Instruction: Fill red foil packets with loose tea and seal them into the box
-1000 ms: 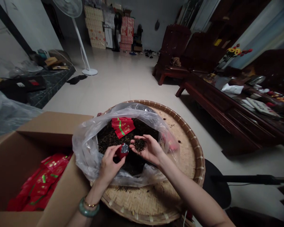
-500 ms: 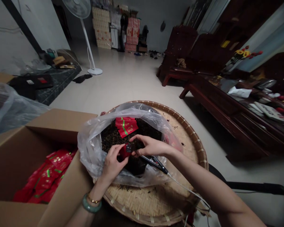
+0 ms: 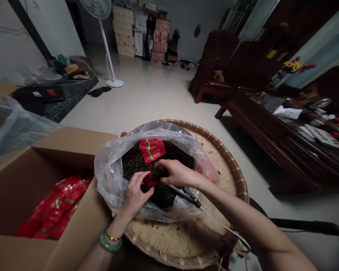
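Observation:
Over an open clear plastic bag (image 3: 109,162) of dark loose tea leaves (image 3: 132,163), both hands meet. Between its thumb and fingers my left hand (image 3: 137,190) grips a small red packet (image 3: 148,180), its mouth turned to the right. My right hand (image 3: 172,174) curls its fingers round a dark clump of tea leaves (image 3: 159,174) at that mouth. Flat red packets with a green stripe (image 3: 153,150) lie on the leaves behind. Below my right hand rests a black hand-held tool with two long arms (image 3: 188,197) and a white cord.
The bag stands on a round woven bamboo tray (image 3: 183,244) with scattered leaves. At left, a cardboard box (image 3: 76,139) contains many red packets (image 3: 56,207). Farther off are a standing fan (image 3: 107,52), stacked cartons (image 3: 161,35) and a dark wooden table (image 3: 251,128).
My right fingers have closed in on the packet's mouth, where a larger dark clump of leaves now shows. My left hand keeps its grip on the packet. The view has shifted slightly.

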The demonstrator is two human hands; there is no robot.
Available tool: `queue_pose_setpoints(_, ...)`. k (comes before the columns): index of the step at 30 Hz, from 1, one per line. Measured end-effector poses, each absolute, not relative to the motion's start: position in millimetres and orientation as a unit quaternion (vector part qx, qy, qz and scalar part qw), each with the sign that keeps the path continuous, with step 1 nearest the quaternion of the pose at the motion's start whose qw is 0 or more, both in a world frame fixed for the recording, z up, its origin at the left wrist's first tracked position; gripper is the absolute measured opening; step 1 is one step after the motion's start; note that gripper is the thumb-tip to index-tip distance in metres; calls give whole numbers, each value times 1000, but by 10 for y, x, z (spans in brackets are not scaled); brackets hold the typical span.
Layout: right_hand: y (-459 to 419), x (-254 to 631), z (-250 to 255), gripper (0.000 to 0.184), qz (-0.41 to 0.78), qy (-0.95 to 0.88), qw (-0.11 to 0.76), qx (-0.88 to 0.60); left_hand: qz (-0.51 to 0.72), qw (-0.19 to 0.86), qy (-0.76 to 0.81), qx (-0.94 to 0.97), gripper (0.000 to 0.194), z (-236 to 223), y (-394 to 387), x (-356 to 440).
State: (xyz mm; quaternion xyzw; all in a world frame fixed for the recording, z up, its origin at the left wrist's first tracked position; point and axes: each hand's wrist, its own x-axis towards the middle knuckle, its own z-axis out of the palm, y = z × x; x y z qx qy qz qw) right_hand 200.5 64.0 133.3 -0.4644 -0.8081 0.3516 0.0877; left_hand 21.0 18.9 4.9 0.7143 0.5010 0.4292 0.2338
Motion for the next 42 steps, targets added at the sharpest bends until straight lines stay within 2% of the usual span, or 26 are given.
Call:
queue_pose_setpoints(5,606,2024,1302,36,302,-844,91,-434,429,237,500,714,44,39,186,207)
queue_pose_setpoints(12,463,1875,1353,27,214,-859,-18,-465,408,216,501,732,42,32,191,223)
queue_pose_setpoints(15,449,1828,1355,27,200,-863,5,-464,419,198,505,728,43,32,194,222)
queue_pose_setpoints(19,462,1862,1353,39,225,-850,81,-469,420,197,505,728,44,47,188,215)
queue_pose_setpoints(22,467,1902,1307,34,241,-848,115,-458,416,217,504,725,45,57,182,214)
queue_pose_setpoints(26,455,1885,1198,23,239,-861,76,-443,418,218,502,725,44,56,181,219)
queue_pose_setpoints(30,435,1847,1171,24,185,-862,29,-471,424,208,499,726,42,56,185,225)
queue_pose_setpoints(33,409,1865,1226,31,189,-849,44,-491,420,214,502,725,43,59,185,228)
queue_pose_setpoints(36,360,1901,1259,28,192,-849,66,-487,427,228,500,719,43,54,180,224)
queue_pose_setpoints(39,303,1913,1211,23,173,-859,55,-478,429,247,497,713,45,40,173,213)
queue_pose_setpoints(42,268,1908,1128,29,167,-867,33,-469,421,255,496,715,49,23,172,200)
